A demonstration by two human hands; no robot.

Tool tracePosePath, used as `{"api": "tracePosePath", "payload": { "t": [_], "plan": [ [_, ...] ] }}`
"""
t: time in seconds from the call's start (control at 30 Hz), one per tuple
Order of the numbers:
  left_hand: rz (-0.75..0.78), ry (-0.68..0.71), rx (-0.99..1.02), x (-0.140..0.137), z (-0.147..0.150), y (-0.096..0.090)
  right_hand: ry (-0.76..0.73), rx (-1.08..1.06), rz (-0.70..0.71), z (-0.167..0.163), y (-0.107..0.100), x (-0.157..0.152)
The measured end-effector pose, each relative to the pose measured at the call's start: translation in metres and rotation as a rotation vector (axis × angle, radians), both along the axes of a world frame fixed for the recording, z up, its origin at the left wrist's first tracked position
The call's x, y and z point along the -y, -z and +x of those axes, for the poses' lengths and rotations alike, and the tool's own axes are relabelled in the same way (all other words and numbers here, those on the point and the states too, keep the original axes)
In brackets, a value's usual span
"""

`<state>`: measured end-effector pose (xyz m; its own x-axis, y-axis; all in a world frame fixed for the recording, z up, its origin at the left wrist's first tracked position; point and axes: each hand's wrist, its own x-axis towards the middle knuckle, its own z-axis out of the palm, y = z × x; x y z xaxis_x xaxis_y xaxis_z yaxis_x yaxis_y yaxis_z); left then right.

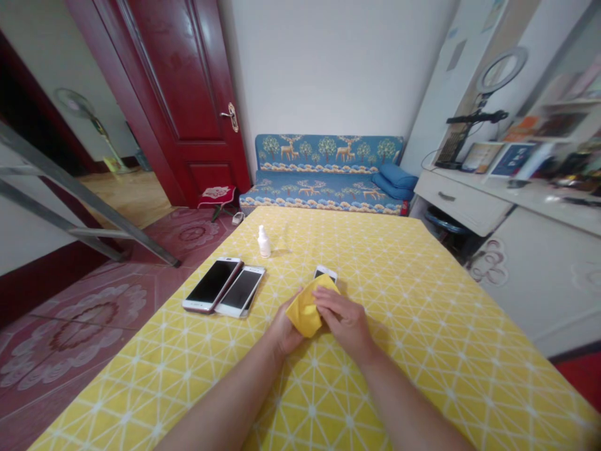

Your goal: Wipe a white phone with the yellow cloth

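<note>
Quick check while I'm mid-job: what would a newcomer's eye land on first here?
Probably the yellow tablecloth filling the lower middle, with the plain yellow cloth between the left hand and right hand, the top of a white phone showing beyond it. Next might come the dark red door at upper left and the blue deer-patterned sofa behind the table.

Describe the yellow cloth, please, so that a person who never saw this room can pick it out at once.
In front of the blue sofa spreads a yellow table cover with white lines. Over it, the left hand and right hand meet at the yellow cloth, a white phone partly showing just beyond. Unlike the cover, this cloth is plain, without white lines.
</note>
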<state>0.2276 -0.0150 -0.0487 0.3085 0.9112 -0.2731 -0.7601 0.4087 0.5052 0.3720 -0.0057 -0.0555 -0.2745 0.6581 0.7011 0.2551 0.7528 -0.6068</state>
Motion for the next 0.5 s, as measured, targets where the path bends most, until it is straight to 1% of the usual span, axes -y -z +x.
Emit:
{"api": "tracePosePath", "payload": {
  "t": [0.07,0.13,0.23,0.3,0.33,0.4,0.43,0.5],
  "plan": [
    [0.091,0.009,-0.042,0.004,0.005,-0.002,0.083,-0.049,-0.010,0.004,0.002,-0.005],
    [0.167,0.092,-0.087,0.007,0.008,-0.003,0.179,-0.098,-0.038,0.009,0.004,-0.010],
    [0.269,0.231,-0.130,0.011,0.009,-0.005,0.320,-0.177,-0.125,0.015,0.004,-0.016],
    [0.302,0.288,-0.145,0.012,0.008,-0.004,0.370,-0.224,-0.165,0.018,0.003,-0.017],
    [0.302,0.301,-0.149,0.012,0.009,-0.003,0.377,-0.234,-0.163,0.018,0.002,-0.017],
    [0.278,0.300,-0.144,0.011,0.010,-0.001,0.340,-0.204,-0.110,0.016,-0.001,-0.014],
    [0.259,0.288,-0.137,0.011,0.011,0.000,0.299,-0.171,-0.070,0.014,-0.003,-0.010],
    [0.226,0.216,-0.105,0.010,0.012,0.003,0.181,-0.097,0.005,0.008,-0.007,-0.002]
  ]
}}
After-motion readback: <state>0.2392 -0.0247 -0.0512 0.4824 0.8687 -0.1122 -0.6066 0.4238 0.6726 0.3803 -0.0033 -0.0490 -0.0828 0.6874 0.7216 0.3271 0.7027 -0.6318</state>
